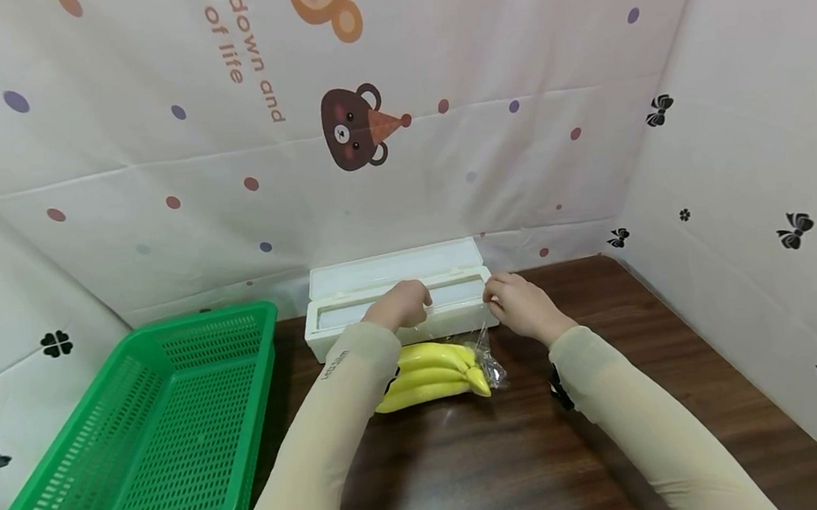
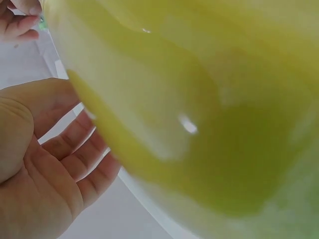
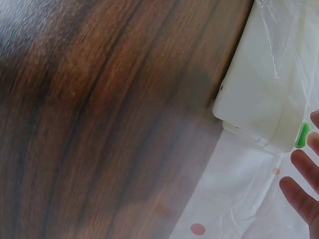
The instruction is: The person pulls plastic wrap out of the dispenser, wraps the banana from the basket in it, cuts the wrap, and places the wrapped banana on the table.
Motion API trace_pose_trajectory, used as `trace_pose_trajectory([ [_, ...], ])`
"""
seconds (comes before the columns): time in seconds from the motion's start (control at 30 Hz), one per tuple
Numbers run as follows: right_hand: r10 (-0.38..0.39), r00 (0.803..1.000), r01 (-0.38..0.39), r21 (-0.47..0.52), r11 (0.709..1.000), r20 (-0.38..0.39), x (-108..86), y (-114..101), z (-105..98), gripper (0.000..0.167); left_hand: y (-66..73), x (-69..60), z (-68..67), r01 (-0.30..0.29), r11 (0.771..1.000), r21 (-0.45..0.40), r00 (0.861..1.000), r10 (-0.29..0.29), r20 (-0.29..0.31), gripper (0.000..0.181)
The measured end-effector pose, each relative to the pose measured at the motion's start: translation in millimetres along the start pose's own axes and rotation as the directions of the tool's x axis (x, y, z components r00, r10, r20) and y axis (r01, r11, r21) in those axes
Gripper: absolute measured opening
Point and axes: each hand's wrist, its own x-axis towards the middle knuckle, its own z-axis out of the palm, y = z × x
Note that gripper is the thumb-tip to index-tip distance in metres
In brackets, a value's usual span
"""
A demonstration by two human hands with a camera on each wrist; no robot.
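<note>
A long white cling film box (image 1: 457, 315) lies at the back of the table with its lid (image 1: 395, 267) raised. My left hand (image 1: 401, 304) rests at its middle with loosely bent fingers; in the left wrist view bananas hide the fingertips. At the box's right end my right hand (image 1: 522, 306) pinches a small green slider (image 3: 302, 134), seen in the right wrist view. Clear film (image 1: 489, 361) hangs from the box's front, crumpled beside the bunch of yellow bananas (image 1: 429, 375). The bananas lie in front of the box, partly behind my left sleeve.
A green plastic basket (image 1: 251, 455) with slotted sides stands on the left. The dark wooden table (image 1: 485, 467) meets patterned white sheets (image 1: 518, 172) at the back and sides.
</note>
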Motion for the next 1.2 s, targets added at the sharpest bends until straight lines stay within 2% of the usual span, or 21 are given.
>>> trace_pose_trajectory([
  [0.27, 0.016, 1.0, -0.016, 0.004, 1.0, 0.015, -1.2, 1.0, 0.9, 0.01, -9.2, -6.7, -1.2, -0.004, 1.0, -0.023, 1.0, 0.004, -0.023, 0.036],
  [0.47, 0.004, 1.0, -0.004, 0.016, 1.0, 0.008, -1.0, 0.9, 0.6, 0.01, -18.1, -11.7, -2.2, 0.021, 0.998, -0.053, 0.999, -0.023, -0.033, 0.035],
  [0.83, 0.005, 1.0, -0.006, 0.02, 1.0, 0.007, -1.6, -0.9, -1.2, 0.012, -26.5, -19.4, -6.6, 0.057, 0.998, -0.014, 0.998, -0.057, -0.029, 0.031],
  [1.07, 0.004, 1.0, -0.003, 0.025, 1.0, -0.009, -4.0, -0.3, -2.8, 0.012, -30.5, -23.2, -8.0, 0.099, 0.995, -0.02, 0.994, -0.1, -0.033, 0.033],
  [1.2, 0.019, 1.0, -0.019, 0.04, 0.999, 0.009, -4.6, -0.5, -3.0, 0.013, -33.8, -25.1, -8.7, 0.11, 0.994, -0.023, 0.994, -0.11, -0.027, 0.023],
])
